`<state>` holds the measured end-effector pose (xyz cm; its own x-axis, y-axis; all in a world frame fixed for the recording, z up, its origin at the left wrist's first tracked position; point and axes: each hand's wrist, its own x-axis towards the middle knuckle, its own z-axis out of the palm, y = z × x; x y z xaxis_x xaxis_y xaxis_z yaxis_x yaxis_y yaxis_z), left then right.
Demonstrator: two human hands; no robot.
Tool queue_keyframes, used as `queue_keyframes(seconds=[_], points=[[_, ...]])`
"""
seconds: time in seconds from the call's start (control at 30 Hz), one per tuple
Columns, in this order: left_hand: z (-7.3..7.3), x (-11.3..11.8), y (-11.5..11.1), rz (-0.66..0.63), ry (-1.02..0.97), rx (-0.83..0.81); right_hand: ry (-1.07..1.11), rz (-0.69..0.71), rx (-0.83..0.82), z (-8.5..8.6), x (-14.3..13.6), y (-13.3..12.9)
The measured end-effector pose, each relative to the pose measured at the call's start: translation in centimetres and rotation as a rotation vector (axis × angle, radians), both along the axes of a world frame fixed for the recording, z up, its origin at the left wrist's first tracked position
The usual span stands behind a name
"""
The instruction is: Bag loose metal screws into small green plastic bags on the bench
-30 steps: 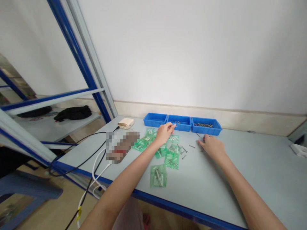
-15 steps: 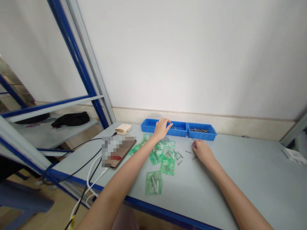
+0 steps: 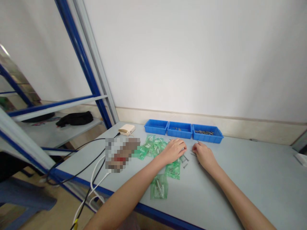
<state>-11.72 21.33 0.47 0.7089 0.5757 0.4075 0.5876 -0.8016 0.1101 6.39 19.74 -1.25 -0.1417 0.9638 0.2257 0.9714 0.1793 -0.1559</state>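
Note:
My left hand (image 3: 174,150) is above the table beside the green bags, its fingers curled downward; whatever they may hold is hidden. My right hand (image 3: 203,154) is closed in a pinch, and thin metal screws (image 3: 193,153) stick out from its fingertips to the left. Between the hands, a few loose screws (image 3: 185,165) lie on the table. Several small green plastic bags (image 3: 173,169) with metal and pale parts inside are spread under and around my left hand. One such bag (image 3: 159,187) lies apart, nearer the table's front edge.
Three blue bins stand along the wall: a left one (image 3: 156,130), a middle one (image 3: 179,134) with a few small parts, and a right one (image 3: 207,138) with many screws. On the left are a cream-coloured box (image 3: 127,129), a blurred-out flat device (image 3: 124,153) and cables (image 3: 96,166).
My left hand has moved from over the blue bins down and right, toward the loose screws and my right hand. The right hand stays near its place. The view has shifted slightly.

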Motion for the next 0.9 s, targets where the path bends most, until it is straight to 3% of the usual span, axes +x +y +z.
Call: queue_keyframes(seconds=[0.4,0.9], points=[[-0.6,-0.3,0.3,0.042,-0.007,0.010,0.012,0.084,0.135,-0.9,-1.2,-0.3],[-0.7,-0.1,0.6,0.065,-0.004,-0.059,0.373,0.172,0.102,-0.7,-1.4,-0.2]])
